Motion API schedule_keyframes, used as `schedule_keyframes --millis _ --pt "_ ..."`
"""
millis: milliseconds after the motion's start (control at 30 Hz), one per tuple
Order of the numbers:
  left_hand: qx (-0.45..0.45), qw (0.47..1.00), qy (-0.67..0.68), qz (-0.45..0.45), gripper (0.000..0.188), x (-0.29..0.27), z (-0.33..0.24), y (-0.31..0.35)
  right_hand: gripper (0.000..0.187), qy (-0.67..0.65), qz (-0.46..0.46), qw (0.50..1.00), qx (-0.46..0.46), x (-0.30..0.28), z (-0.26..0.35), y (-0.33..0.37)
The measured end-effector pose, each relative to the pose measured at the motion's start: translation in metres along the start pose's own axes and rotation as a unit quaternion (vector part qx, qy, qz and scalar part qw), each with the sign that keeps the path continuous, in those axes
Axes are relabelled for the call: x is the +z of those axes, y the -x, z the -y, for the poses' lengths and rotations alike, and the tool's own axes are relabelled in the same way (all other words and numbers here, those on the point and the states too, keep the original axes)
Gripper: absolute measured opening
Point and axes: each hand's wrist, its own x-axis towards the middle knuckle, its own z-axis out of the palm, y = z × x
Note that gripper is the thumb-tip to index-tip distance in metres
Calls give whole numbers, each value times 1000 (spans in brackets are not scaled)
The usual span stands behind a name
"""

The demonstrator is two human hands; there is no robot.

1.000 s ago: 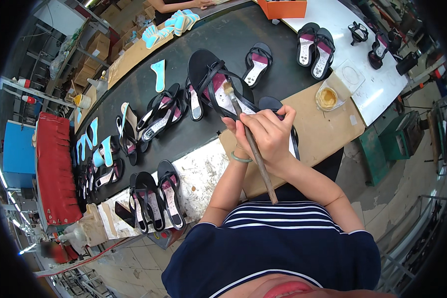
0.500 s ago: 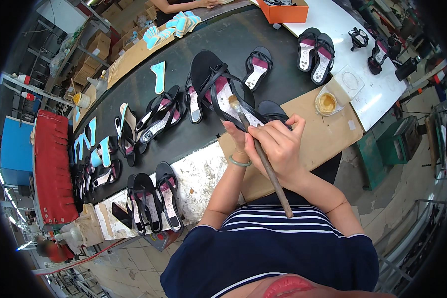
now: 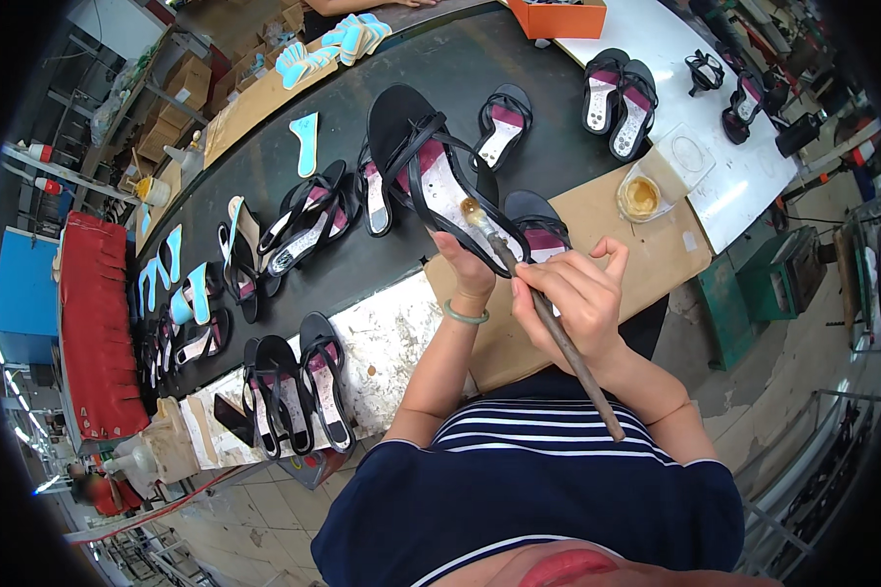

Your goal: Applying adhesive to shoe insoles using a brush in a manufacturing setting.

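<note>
My left hand (image 3: pixel 468 266) holds a black strappy sandal (image 3: pixel 435 186) at its heel end, most of the fingers hidden behind it. The sandal is raised toward me, its pale patterned insole and purple lining facing up. In my right hand (image 3: pixel 582 305) is a long-handled brush (image 3: pixel 570 354), gripped between thumb and fingers. Its bristles rest on the insole, below the crossed straps. Partly behind the raised sandal stand another black sandal (image 3: pixel 377 201) and one (image 3: pixel 536 227) on the cardboard (image 3: pixel 661 249). An open tub of yellowish paste (image 3: pixel 641 198) sits on that cardboard to the right.
Several black sandals (image 3: pixel 308 230) stand along the dark table (image 3: pixel 264 152) to the left, with more (image 3: pixel 325 377) near its front edge. Light-blue insole pieces (image 3: pixel 306 145) lie farther back. An orange box (image 3: pixel 560 20) is at the far side, near another person's arm (image 3: pixel 347 6).
The brush has moved down the insole toward the heel, its handle end swinging right. My right hand has shifted slightly right and down. My left hand still holds the sandal.
</note>
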Motion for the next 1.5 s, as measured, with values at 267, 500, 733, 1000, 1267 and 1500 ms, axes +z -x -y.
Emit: schedule_keyframes --millis 267,500,733,1000,1267,1500 --pt "-3 999 -46 -18 78 12 -15 0 12 -14 -2 1000 3 -7 -7 8" --pt "5 997 -77 -29 71 21 -21 -2 10 -19 10 1000 19 -19 -16 18" --pt "-40 999 -22 12 76 20 -38 -20 5 -111 27 989 98 -54 -33 12" --pt "-14 999 22 -36 66 30 -50 -37 18 -391 -216 874 192 -108 -56 7" --pt "-57 994 76 -53 62 46 -74 -33 25 -427 -299 835 179 -117 -86 19" --pt "-188 965 177 -34 65 25 -71 -56 16 -368 -85 851 364 -98 -96 20"
